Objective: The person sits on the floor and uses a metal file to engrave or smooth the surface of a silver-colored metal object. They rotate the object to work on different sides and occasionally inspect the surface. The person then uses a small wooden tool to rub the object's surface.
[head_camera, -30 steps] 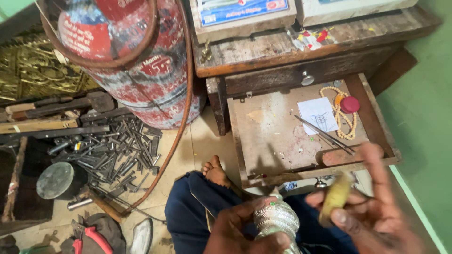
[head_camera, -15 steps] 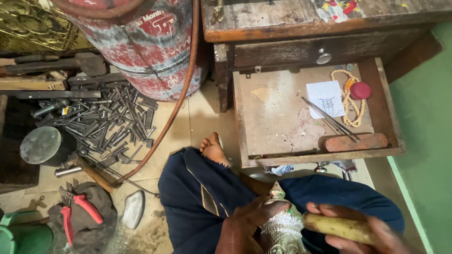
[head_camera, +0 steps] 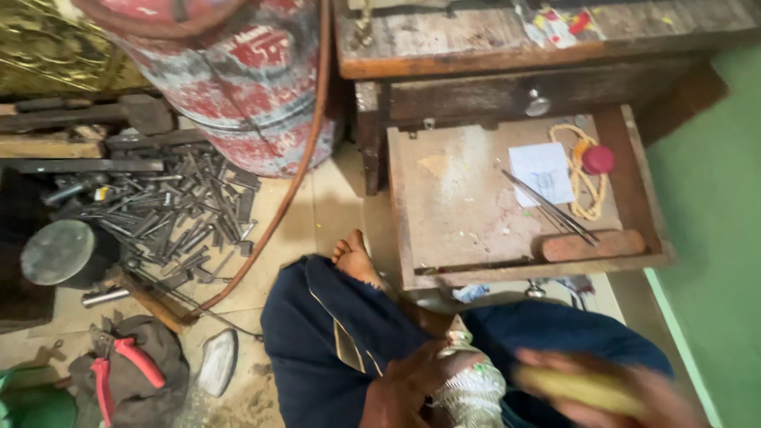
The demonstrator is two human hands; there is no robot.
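- The left hand (head_camera: 412, 380), at 6 o'clock in the head view, has its fingers wrapped around a silvery embossed metal vessel (head_camera: 472, 388) that rests in the person's lap, between the knees in dark blue cloth (head_camera: 333, 341).
- The right hand (head_camera: 626, 392), at 5 o'clock, is blurred; its fingers are closed on a yellowish rod-shaped piece (head_camera: 579, 387) lying crosswise just to the right of the vessel.
- A bare foot (head_camera: 357, 257) shows above the left knee, on the pale tiled floor (head_camera: 317, 214).
- At 1 o'clock an open wooden drawer (head_camera: 460, 198) holds a white paper slip (head_camera: 543, 173), thin metal rods (head_camera: 551, 208), a yellow bead string (head_camera: 583, 178) with a red round cap (head_camera: 598, 159), and a reddish-brown block (head_camera: 593, 246).
- At 11 o'clock stands a red and white gas cylinder (head_camera: 246, 87); a brown hose (head_camera: 293, 190) curves down beside it.
- At 9 o'clock lies a heap of dark iron punches (head_camera: 174, 210), and at 8 o'clock red-handled pliers (head_camera: 119, 364).
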